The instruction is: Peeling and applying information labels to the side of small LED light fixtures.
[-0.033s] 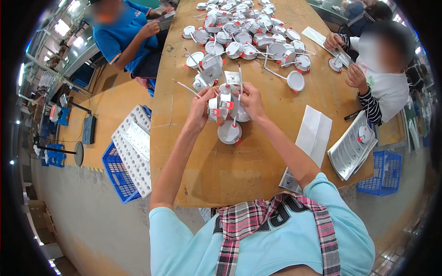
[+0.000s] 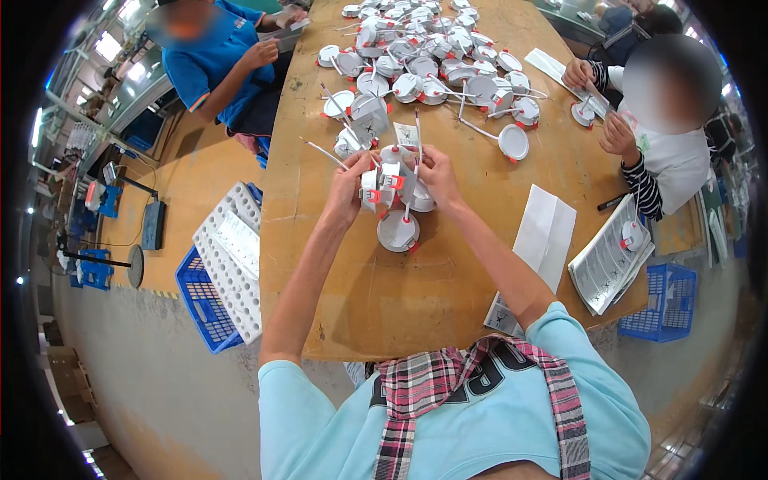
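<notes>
My left hand [image 2: 344,192] is closed at the left side of a cluster of white recessed downlights with red clips. Its fingers grip a downlight [image 2: 370,186] turned on its edge, and a white cable points up and left from beside them. On the right side of the cluster my right hand [image 2: 436,178] has its fingers closed round another downlight [image 2: 412,190], partly hidden by a white cable. Between the hands sits a downlight's white driver box with red parts [image 2: 390,176]. Just nearer to me, a round downlight [image 2: 398,230] lies on the table.
A large heap of downlights [image 2: 424,68] covers the table's far part. Right of my arm lie a folded white sheet [image 2: 544,232] and a stack of printed sheets [image 2: 604,268]. Blue crates [image 2: 210,308] stand beside the table. Co-workers sit at far left and right, one holding a strip.
</notes>
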The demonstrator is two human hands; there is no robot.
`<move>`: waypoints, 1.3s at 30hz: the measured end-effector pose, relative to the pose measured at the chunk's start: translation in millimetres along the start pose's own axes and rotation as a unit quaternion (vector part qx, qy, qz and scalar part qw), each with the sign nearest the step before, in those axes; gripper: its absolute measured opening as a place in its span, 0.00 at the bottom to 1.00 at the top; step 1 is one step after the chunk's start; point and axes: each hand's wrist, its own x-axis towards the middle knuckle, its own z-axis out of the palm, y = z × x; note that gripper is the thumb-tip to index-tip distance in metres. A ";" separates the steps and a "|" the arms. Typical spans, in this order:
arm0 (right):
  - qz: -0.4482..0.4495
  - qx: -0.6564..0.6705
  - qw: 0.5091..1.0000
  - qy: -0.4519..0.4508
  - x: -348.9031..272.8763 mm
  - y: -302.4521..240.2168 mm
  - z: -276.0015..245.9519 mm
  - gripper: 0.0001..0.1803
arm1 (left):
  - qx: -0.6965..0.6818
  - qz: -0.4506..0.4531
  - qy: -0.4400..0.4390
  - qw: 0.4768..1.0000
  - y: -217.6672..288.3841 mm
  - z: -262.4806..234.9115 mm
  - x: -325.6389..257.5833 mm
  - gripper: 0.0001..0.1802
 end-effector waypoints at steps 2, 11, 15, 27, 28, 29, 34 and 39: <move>0.098 0.140 0.985 -0.031 0.9 6.4 -0.8 0.14 | -0.004 0.001 -0.002 1.000 -3.6 -10.0 2.2 0.11; 0.162 0.348 0.920 -0.082 6.7 -4.5 -1.0 0.17 | -0.109 -0.016 0.032 0.993 -12.4 -18.2 3.5 0.11; 0.175 0.352 0.915 -0.090 21.5 -1.4 8.4 0.18 | -0.084 0.028 0.050 0.995 2.6 -17.0 6.9 0.12; -0.161 -0.422 0.871 -0.195 63.9 7.0 21.2 0.27 | 0.381 -0.019 0.007 0.924 38.1 -52.4 -0.2 0.23; -0.133 -0.449 0.840 -0.276 71.1 -0.1 14.3 0.32 | 0.454 -0.004 -0.021 0.891 47.6 -60.4 -5.0 0.23; -0.046 -0.457 0.811 -0.362 68.7 -28.7 11.4 0.34 | 0.522 0.006 -0.038 0.852 53.7 -77.4 -15.8 0.24; -0.042 -0.439 0.865 -0.238 72.1 -62.5 -71.3 0.32 | 0.623 0.029 0.088 0.777 80.1 -56.5 -56.7 0.23; -0.093 -0.579 0.810 -0.034 40.6 -61.5 -141.6 0.27 | 0.620 0.117 0.211 0.746 83.4 -38.9 -114.5 0.20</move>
